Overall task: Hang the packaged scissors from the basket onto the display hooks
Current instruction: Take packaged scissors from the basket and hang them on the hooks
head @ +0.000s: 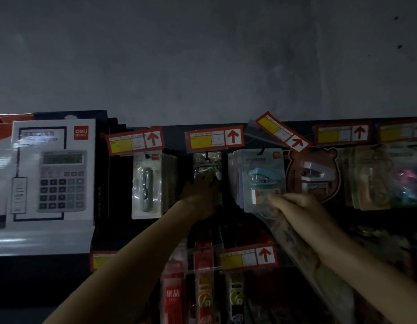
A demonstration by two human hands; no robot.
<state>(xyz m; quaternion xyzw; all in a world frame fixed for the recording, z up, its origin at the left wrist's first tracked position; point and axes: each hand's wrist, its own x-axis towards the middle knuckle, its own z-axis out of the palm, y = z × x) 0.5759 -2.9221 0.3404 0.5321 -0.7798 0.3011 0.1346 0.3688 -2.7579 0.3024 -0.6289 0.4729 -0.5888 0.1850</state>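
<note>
Head view, mid-task: left hand (199, 195) up at centre hook's hung scissors pack (207, 168), fingers' state unclear in the dark; right hand (296, 208) pinching further clear packs (294, 232), not yet hung; basket unseen.

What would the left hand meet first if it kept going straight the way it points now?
Probably the clear packet hanging under the middle price tag. The left hand reaches up and forward, its fingertips already at the packet's lower edge; the dim light hides whether they touch it.
</note>
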